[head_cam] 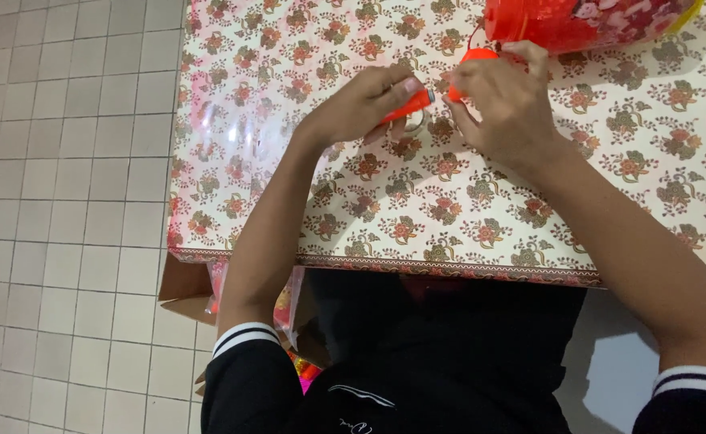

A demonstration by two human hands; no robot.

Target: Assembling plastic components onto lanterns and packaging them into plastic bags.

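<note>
Your left hand [365,103] curls over a small orange plastic tube [408,107], thumb and fingers pinched round it so that only its bright end shows past your fingertips. Your right hand [504,104] sits just beside it, fingers bent, pinching a second small orange piece [455,93] at its tip; an orange rounded cap-like part [479,55] shows above its knuckles. The two orange pieces lie end to end, close together, though you cannot tell from here whether they touch. Under your left fingertips a small clear ring-shaped thing [414,124] rests on the cloth, too blurred to name.

All this happens over the far middle of a table covered with a glossy cream tablecloth printed with red and green flowers [305,185]. A large red plastic bag with a floral print [586,22] sits at the far edge of the view, just beyond your right hand and touching the orange cap-like part.

The near edge of the table runs across in front of your body, with a patterned border. Its left edge drops to a pale tiled floor [63,201]. Between your hands and the near edge the cloth lies bare, and to the left of your left forearm it is bare as well. Below the near left corner a brown cardboard box [182,293] stands on the floor.
</note>
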